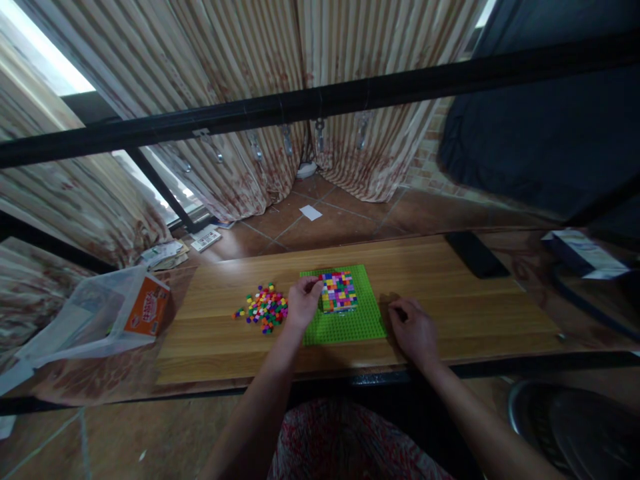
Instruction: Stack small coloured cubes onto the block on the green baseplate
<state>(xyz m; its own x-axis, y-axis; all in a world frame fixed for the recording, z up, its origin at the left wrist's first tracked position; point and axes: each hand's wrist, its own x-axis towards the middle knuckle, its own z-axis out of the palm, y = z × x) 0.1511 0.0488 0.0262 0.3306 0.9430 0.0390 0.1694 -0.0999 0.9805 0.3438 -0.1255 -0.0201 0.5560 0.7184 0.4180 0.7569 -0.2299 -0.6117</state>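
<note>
A block of many small coloured cubes [339,292] stands on a green studded baseplate [345,328], toward its back. At the block's left edge is my left hand [304,301], its thumb and fingertips pinched together by the back left corner. Whatever may be between those fingertips is too small to make out. Loose coloured cubes [267,308] lie in a pile on the wooden board, left of my left hand. My right hand [413,327] rests on the board just right of the baseplate, fingers curled in, with nothing visible in them.
The wooden board [210,340] lies across the table. A black phone [477,255] is at its back right. A clear plastic bin [107,313] with an orange label stands left, and a small box [585,253] lies far right. A dark rail [280,103] crosses behind.
</note>
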